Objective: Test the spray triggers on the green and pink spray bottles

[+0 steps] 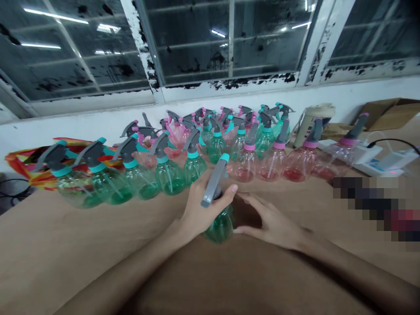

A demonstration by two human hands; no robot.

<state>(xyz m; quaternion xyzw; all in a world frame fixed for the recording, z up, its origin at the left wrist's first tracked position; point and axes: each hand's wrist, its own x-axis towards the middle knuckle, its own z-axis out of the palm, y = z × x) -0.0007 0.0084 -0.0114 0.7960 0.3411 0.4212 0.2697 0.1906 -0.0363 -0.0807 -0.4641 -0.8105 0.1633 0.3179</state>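
Observation:
A green spray bottle (219,229) with a grey trigger head and teal nozzle stands upright in front of me on the wooden table (183,280). My left hand (200,205) is wrapped round its neck, just under the spray head, with the thumb across the near side. To the right of the bottle my right hand (272,221) is open, its fingers and thumb curved apart. The thumb tip is at the bottle's side; whether it touches I cannot tell. Behind my hands stand a row of green spray bottles (170,179) and a row of pink spray bottles (269,166).
More spray bottles crowd against the wall (39,131) below the windows. At left lies a colourful plastic bag (19,162). A beige container (313,122), a cardboard box (390,111) and a white power strip (377,166) with cables occupy the right side.

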